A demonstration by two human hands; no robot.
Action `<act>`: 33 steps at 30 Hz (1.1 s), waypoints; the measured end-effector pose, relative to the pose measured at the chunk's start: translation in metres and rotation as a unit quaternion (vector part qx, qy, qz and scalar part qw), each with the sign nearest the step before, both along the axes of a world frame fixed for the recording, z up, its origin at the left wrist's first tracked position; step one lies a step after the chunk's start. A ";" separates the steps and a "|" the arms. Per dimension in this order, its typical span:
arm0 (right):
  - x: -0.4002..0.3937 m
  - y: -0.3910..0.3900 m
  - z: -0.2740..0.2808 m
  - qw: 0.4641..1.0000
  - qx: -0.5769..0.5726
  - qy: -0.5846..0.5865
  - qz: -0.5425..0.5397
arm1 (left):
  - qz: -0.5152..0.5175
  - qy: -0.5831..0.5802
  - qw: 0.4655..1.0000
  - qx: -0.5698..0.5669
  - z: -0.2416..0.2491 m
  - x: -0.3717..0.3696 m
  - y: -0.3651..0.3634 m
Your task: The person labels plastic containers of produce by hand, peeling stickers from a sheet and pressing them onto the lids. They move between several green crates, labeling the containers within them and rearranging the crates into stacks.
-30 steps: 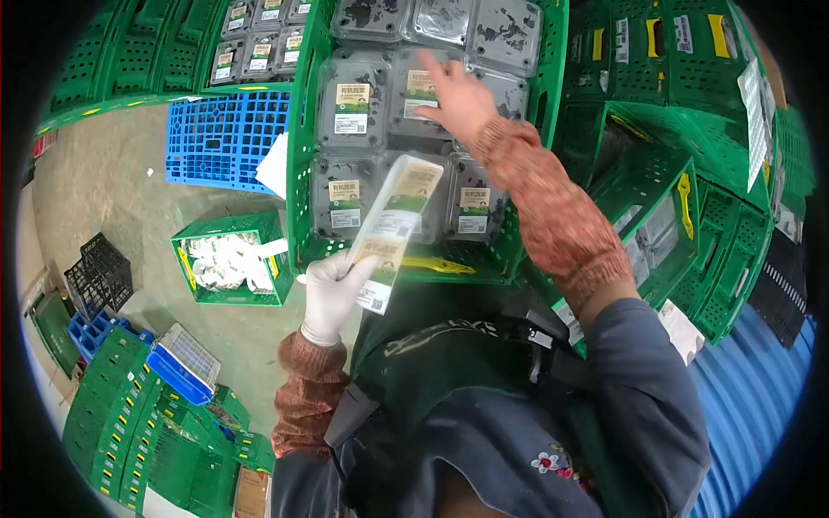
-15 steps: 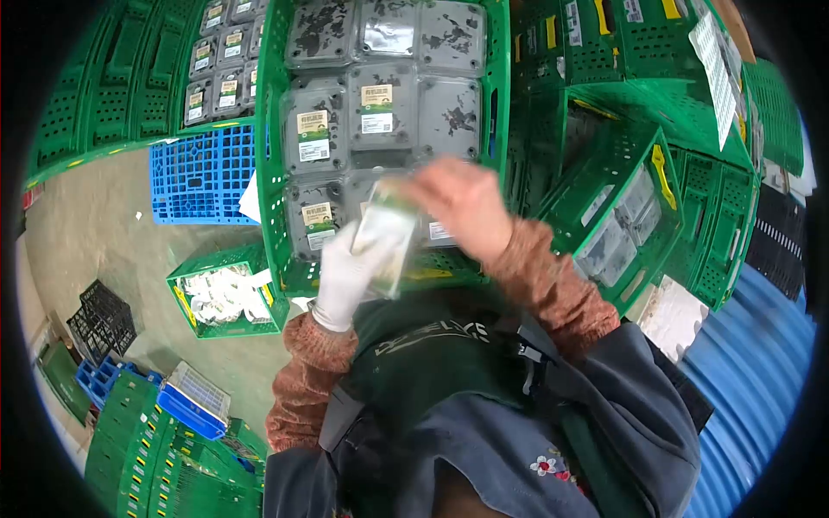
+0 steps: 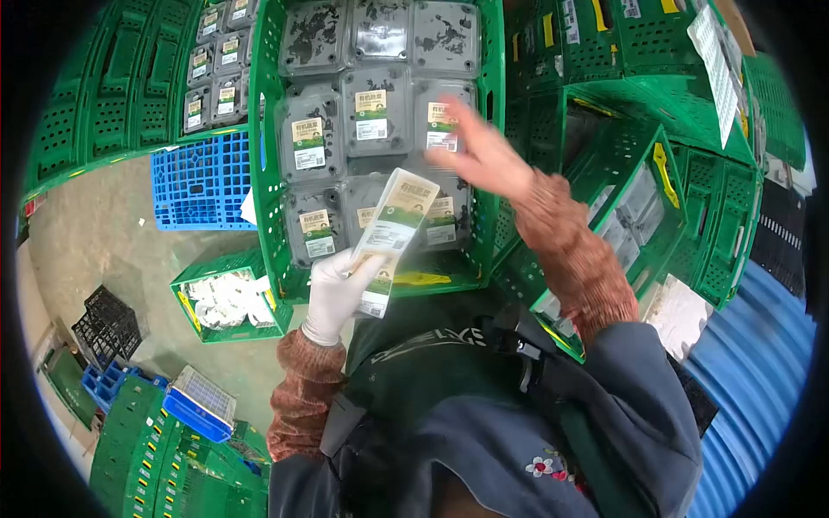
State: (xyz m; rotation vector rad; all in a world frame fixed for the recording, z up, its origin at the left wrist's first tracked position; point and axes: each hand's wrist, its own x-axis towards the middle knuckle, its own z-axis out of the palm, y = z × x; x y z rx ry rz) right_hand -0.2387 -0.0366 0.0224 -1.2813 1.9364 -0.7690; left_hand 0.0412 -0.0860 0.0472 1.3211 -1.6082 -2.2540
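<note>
My left hand [image 3: 335, 298], in a white glove, is closed round a strip of printed labels [image 3: 399, 211] with beige, green and white sections. My right hand [image 3: 490, 154] is bare and slightly blurred, its fingers stretched out over a clear-lidded plastic box [image 3: 420, 95] holding something dark. The fingertips are right beside the label [image 3: 439, 123] on that lid. Rows of such boxes sit in a green crate [image 3: 270, 186] in front of me. Several lids in the middle and near rows carry labels; the far row [image 3: 380, 30] shows none.
More labelled boxes fill a crate [image 3: 214, 65] at the upper left. Tilted on the right stands a green crate [image 3: 661, 142] with boxes inside. A small green crate [image 3: 233, 298] of crumpled white material is on the floor, near a blue pallet [image 3: 203, 177].
My right hand has moved from the label strip up and right to the middle-row right box. That lid, bare before, now has a label. The strip is more plainly in view.
</note>
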 end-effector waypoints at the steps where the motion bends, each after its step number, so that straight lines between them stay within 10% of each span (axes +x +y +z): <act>1: 0.016 0.010 0.023 0.959 0.012 -0.281 0.008 | -0.003 0.012 1.000 0.003 0.004 -0.003 -0.001; 15: -0.007 -0.034 0.029 0.944 -0.248 0.209 0.054 | 0.076 0.021 0.996 0.029 -0.003 -0.062 -0.002; 16: -0.035 -0.050 0.017 0.985 -0.139 0.055 -0.089 | 0.062 0.004 0.996 0.065 -0.006 -0.062 -0.005; 17: -0.071 -0.068 -0.001 0.964 -0.177 0.169 -0.101 | 0.049 -0.015 0.994 0.101 -0.008 -0.059 -0.008; 24: -0.170 -0.150 -0.126 0.908 0.090 0.395 0.107 | 0.070 -0.035 0.988 0.134 -0.008 -0.045 -0.013; 28: -0.114 -0.127 -0.067 0.884 0.060 0.461 0.053 | 0.104 -0.037 0.983 0.147 -0.007 -0.045 -0.015; 31: -0.062 -0.076 -0.042 0.986 -0.082 -0.137 0.038 | 0.127 -0.020 0.985 0.117 -0.015 -0.039 -0.015; 33: -0.013 -0.047 0.025 0.978 -0.006 -0.135 0.161 | 0.059 -0.024 0.997 0.039 -0.015 -0.033 -0.021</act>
